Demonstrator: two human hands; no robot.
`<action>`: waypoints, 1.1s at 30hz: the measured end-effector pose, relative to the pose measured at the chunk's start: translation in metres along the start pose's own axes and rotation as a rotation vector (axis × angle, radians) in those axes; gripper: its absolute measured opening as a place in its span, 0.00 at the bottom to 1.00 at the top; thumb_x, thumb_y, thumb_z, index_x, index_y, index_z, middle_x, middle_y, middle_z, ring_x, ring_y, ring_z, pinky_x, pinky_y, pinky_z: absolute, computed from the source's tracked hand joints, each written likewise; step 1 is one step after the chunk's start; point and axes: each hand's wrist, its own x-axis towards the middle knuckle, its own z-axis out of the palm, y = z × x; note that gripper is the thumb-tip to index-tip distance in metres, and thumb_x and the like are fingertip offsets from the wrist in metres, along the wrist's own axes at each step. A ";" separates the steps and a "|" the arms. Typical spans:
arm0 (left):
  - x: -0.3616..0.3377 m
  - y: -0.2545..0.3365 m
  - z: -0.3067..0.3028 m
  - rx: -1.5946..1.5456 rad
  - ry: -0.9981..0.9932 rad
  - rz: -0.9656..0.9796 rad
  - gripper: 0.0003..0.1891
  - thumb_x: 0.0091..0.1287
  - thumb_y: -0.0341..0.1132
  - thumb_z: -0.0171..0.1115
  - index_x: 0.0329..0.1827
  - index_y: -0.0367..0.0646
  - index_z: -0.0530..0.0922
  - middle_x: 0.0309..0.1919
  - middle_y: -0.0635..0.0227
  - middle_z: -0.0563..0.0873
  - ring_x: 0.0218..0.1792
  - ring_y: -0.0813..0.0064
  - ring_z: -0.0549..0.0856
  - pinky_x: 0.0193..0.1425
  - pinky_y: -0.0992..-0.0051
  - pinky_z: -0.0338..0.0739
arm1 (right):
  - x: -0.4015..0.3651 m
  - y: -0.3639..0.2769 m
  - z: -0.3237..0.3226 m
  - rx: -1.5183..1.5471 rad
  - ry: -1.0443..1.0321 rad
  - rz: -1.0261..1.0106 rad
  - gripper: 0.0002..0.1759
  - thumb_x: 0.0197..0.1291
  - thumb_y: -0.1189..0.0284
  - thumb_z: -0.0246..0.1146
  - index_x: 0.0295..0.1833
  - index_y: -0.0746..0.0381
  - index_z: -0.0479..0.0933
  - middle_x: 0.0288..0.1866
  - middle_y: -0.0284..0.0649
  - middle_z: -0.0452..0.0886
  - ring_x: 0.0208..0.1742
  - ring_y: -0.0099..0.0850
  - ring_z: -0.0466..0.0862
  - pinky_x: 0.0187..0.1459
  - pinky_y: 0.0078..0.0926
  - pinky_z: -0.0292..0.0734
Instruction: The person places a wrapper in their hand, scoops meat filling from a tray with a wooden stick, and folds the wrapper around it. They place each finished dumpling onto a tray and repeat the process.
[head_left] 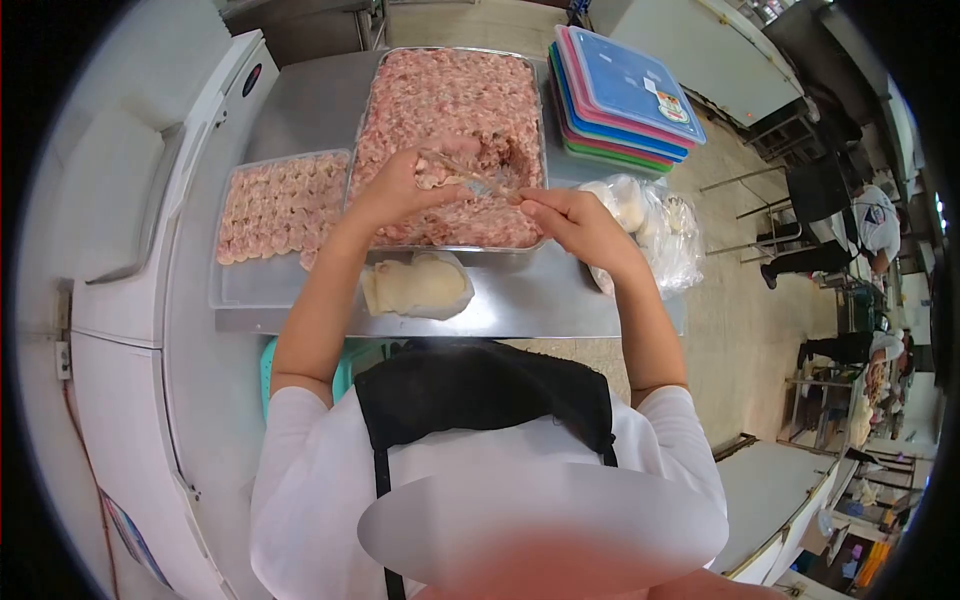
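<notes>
Over the large metal tray [548,170] of pinkish minced meat [450,95], my left hand [400,192] is cupped with its fingers curled around a small wrapper [432,178] bearing some meat, partly hidden by the fingers. My right hand [580,228] pinches one end of a thin stick-like spatula [490,184], whose far end reaches into the left palm. A hollow is dug in the meat near both hands. Below the tray lies a stack of pale round wrappers [415,287]. Rows of filled dumplings [278,205] sit in a shallow clear tray [255,290] at the left.
Several coloured plastic lids [635,85] are stacked at the back right of the steel table [560,310]. Plastic bags [655,225] with pale contents lie at the right edge. A white fridge [130,290] stands left. Two other people [880,225] are far off at the right.
</notes>
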 end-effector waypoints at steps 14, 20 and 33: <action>0.005 -0.029 0.016 0.219 -0.186 -0.464 0.26 0.53 0.46 0.74 0.50 0.40 0.79 0.44 0.55 0.85 0.46 0.65 0.83 0.54 0.71 0.74 | 0.008 0.051 0.001 -0.447 0.098 -0.257 0.14 0.64 0.67 0.60 0.54 0.55 0.79 0.36 0.47 0.79 0.38 0.47 0.81 0.38 0.40 0.76; -0.005 0.013 0.023 0.256 0.025 -0.429 0.31 0.51 0.43 0.75 0.58 0.45 0.75 0.57 0.52 0.80 0.61 0.59 0.77 0.65 0.68 0.69 | 0.004 0.095 -0.042 -0.100 0.079 -0.113 0.15 0.65 0.66 0.61 0.54 0.59 0.81 0.42 0.47 0.85 0.39 0.43 0.84 0.43 0.33 0.77; -0.009 -0.012 0.029 0.233 -0.024 -0.235 0.27 0.53 0.42 0.73 0.53 0.38 0.78 0.49 0.54 0.83 0.52 0.63 0.81 0.58 0.69 0.72 | -0.005 0.031 -0.023 -0.439 0.127 -0.298 0.14 0.64 0.61 0.60 0.52 0.53 0.81 0.37 0.44 0.81 0.37 0.46 0.82 0.38 0.40 0.76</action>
